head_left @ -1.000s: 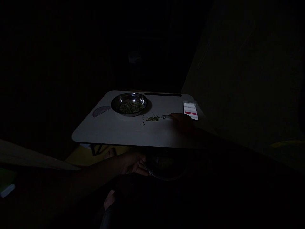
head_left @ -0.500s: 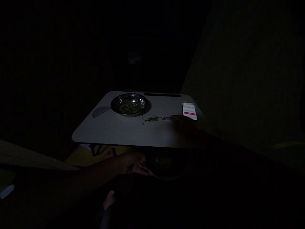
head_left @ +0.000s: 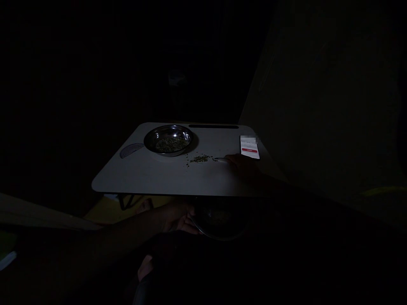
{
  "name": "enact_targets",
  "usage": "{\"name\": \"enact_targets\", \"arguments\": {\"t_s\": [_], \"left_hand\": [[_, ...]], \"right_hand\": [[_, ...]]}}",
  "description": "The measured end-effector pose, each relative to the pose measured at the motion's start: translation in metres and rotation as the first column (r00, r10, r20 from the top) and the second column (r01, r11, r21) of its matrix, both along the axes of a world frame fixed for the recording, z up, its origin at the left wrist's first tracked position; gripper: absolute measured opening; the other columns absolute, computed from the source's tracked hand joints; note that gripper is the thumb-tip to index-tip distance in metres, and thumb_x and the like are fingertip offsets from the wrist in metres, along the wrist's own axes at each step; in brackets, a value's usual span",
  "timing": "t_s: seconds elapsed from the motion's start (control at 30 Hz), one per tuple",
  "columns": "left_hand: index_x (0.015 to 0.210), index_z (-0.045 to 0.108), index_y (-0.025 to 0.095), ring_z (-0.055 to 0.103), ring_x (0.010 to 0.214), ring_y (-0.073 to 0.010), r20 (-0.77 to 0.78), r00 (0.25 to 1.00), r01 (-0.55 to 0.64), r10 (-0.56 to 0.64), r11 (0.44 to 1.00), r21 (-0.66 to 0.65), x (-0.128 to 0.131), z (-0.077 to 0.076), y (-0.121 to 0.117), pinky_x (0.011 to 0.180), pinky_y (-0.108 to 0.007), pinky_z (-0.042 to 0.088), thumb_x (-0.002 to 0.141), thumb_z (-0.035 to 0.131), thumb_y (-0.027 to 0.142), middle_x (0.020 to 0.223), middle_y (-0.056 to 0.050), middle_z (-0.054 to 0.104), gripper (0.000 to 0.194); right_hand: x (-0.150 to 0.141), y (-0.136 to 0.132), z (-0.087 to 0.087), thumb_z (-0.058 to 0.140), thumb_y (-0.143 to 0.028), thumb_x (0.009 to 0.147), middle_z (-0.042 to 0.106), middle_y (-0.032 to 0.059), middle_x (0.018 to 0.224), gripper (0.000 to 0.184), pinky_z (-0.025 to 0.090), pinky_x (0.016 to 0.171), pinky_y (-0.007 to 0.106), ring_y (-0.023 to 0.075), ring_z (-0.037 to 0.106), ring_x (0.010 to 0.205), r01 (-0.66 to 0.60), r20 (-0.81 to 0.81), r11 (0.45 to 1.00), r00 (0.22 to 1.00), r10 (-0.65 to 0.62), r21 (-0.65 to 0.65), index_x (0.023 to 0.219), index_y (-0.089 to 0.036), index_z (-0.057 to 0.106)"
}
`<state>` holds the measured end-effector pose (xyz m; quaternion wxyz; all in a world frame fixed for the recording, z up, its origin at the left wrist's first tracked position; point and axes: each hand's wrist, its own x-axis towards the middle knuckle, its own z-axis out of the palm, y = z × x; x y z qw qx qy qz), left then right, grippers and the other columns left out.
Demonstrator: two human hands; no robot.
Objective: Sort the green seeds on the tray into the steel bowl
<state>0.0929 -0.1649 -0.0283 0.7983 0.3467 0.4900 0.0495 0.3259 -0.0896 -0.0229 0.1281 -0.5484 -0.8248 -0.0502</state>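
Observation:
In the dim light, my right hand (head_left: 240, 164) is closed around a slim, pale metal utensil (head_left: 221, 159), whose exact kind is too dark to make out. The utensil's tip lies on the white table beside a small scatter of greenish seeds or grains (head_left: 200, 159). Below the table's front edge, my left hand (head_left: 184, 218) grips the rim of a dark metal bowl (head_left: 211, 235). A faint patch of contents shows inside that bowl. Left of the scatter, a shiny steel bowl (head_left: 168, 153) stands on the table with more of the same grains (head_left: 171, 144) in it.
A lit phone (head_left: 249, 147) lies on the right side of the white folding table (head_left: 143, 178). A semicircular protractor-like shape (head_left: 131, 149) is at the left. A dark slot (head_left: 213, 126) runs along the back edge. A wall (head_left: 318, 106) rises on the right.
The whole view has shifted slightly, so the table and its contents appear a little further left. Both hands keep nearly the same positions and holds.

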Motion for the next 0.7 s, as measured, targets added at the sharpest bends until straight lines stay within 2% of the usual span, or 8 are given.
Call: {"name": "enact_targets", "arguments": {"t_s": [0.13,0.3,0.7], "left_hand": [[0.065,0.049,0.012,0.056,0.057,-0.0138,0.009,1.000,0.003,-0.003,1.000,-0.004,-0.001,0.000,0.000,0.062,-0.027,0.041,0.054,0.040,0.014,0.053,-0.002,0.059,0.015],[0.067,0.049,0.013,0.057,0.058,-0.0141,0.024,1.000,0.013,-0.013,1.000,0.002,-0.002,-0.001,0.000,0.063,-0.028,0.041,0.054,0.040,0.014,0.054,-0.002,0.059,0.016],[0.069,0.050,0.012,0.057,0.059,-0.0144,0.025,1.000,0.004,-0.004,1.000,-0.009,-0.002,-0.001,0.000,0.062,-0.027,0.040,0.055,0.038,0.013,0.054,-0.003,0.059,0.018]], "right_hand": [[-0.004,0.001,0.004,0.026,-0.020,0.076,0.053,0.0060,0.095,0.031,0.036,0.069,0.027,0.0149,0.048,0.083,0.016,-0.004,0.999,1.000,-0.016,-0.030,0.099,-0.016,0.047],[-0.009,0.001,0.005,0.027,-0.019,0.075,0.054,0.0064,0.093,0.031,0.037,0.066,0.028,0.0154,0.049,0.081,0.012,0.023,1.000,1.000,-0.012,-0.008,0.097,-0.015,0.048],[-0.014,-0.002,-0.003,0.026,-0.022,0.076,0.055,0.0041,0.090,0.030,0.036,0.066,0.025,0.0140,0.049,0.079,-0.031,-0.013,0.998,0.999,0.032,0.051,0.096,-0.018,0.049]]}}
